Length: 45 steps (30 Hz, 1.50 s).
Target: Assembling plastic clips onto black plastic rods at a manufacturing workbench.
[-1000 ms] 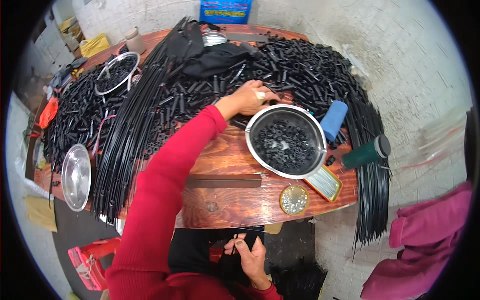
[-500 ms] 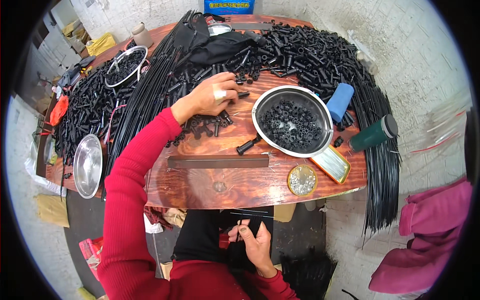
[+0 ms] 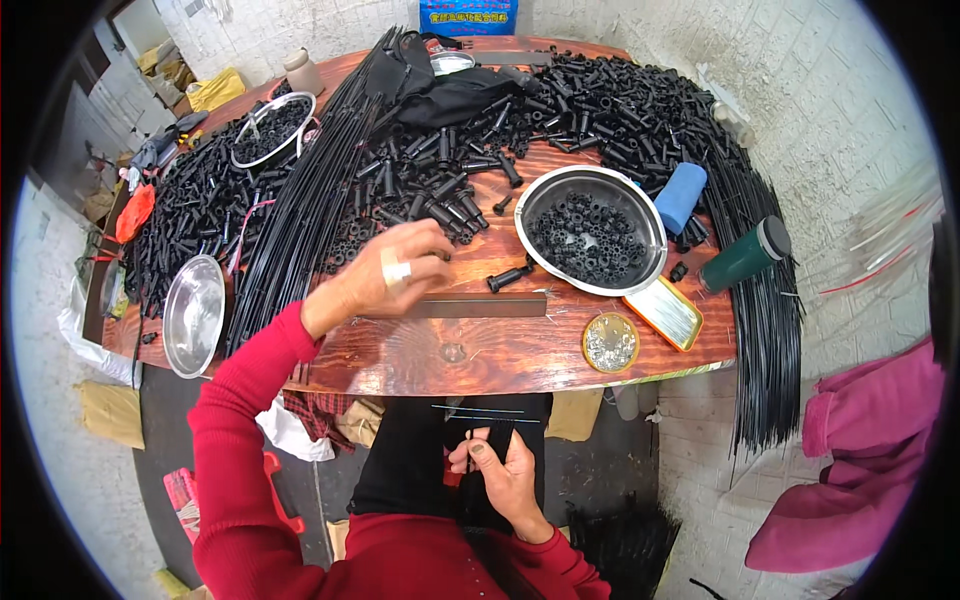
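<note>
My left hand (image 3: 392, 270), with a white plaster on its back, is over the near middle of the table, above a flat brown bar (image 3: 470, 305). Its fingers are curled downward, and what lies inside them is hidden. Beyond it lie several loose black flanged tubes (image 3: 465, 210). Below the table edge, over my lap, my right hand (image 3: 505, 478) is closed with thumb and fingers pinched around a bundle of thin black strips (image 3: 499, 434). Two thin pale wires (image 3: 485, 419) run crosswise just above that bundle.
A steel bowl (image 3: 658, 262) of small black rings stands right of centre. Beside it are an orange-rimmed tray (image 3: 672, 312), a round tin of metal bits (image 3: 610, 342), a blue roll (image 3: 681, 197) and a green bottle (image 3: 742, 255). Long black rods (image 3: 300, 210) cross the left side.
My left hand has drawn back from the loose black tubes toward the table's near edge. My right hand keeps its pinch over my lap. The whole view has shifted slightly.
</note>
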Each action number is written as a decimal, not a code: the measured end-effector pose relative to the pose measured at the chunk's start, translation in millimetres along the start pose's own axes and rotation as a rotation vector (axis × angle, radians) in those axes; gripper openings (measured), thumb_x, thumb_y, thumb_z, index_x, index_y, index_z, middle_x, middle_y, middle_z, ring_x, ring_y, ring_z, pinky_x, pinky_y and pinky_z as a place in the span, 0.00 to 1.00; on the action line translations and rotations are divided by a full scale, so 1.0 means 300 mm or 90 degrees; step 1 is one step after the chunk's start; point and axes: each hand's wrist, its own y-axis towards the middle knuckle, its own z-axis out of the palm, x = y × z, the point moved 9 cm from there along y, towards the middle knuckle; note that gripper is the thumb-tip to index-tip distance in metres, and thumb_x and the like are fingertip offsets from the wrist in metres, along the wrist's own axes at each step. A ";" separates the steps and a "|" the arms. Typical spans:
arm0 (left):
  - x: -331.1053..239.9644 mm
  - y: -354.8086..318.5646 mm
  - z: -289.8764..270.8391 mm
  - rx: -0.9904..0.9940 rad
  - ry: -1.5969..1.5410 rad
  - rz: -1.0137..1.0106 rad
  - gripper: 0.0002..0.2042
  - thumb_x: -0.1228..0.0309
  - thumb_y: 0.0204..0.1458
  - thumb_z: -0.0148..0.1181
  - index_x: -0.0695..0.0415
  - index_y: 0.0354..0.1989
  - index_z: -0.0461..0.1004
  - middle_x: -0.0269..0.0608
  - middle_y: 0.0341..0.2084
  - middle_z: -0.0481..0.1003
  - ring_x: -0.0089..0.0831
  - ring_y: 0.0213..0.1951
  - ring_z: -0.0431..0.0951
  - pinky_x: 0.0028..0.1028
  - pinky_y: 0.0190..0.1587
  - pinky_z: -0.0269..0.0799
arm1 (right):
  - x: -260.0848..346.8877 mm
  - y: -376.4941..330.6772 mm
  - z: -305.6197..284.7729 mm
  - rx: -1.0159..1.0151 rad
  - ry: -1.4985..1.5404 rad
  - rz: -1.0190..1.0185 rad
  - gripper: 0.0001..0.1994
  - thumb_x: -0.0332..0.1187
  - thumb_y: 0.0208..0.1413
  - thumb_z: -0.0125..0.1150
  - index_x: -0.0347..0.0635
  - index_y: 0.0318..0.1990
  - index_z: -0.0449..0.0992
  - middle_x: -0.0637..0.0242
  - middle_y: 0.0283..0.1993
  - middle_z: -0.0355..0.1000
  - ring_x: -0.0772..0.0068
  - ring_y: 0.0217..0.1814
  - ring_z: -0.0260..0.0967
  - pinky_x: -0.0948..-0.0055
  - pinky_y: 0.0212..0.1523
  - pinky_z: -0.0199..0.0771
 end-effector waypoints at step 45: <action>0.426 0.621 0.256 -0.127 0.075 0.031 0.22 0.71 0.39 0.68 0.54 0.47 0.74 0.48 0.51 0.69 0.50 0.53 0.68 0.44 0.55 0.68 | -0.049 0.058 -0.034 -0.027 0.021 0.031 0.07 0.29 0.67 0.53 0.36 0.48 0.69 0.57 0.38 0.77 0.71 0.37 0.76 0.73 0.39 0.77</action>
